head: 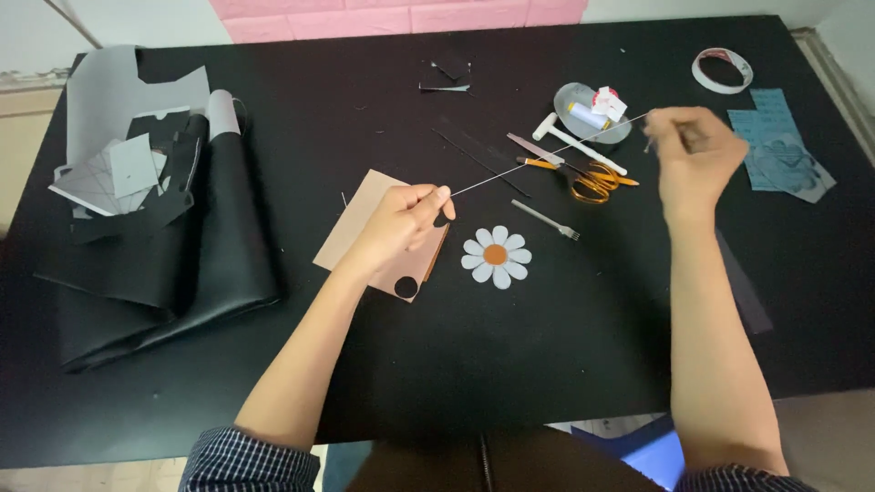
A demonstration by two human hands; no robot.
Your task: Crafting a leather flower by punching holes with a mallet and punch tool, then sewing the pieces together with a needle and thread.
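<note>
The left hand point(401, 223) pinches one end of a white thread point(538, 155) above a tan leather piece point(365, 214) on the black desk point(547, 364). A white daisy cutout point(496, 257) lies at its three o'clock. Toward one o'clock, the right hand point(694, 159) pinches the thread's far end, stretching it taut over orange-handled scissors point(592, 180).

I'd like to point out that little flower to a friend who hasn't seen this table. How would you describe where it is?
On the black table, look near the middle, just right of the tan leather piece under the left hand. There lies the daisy cutout: pale petals around an orange-brown centre. It is the only flower shape there; the small metal fork tool just above it is thin and silvery.
</note>
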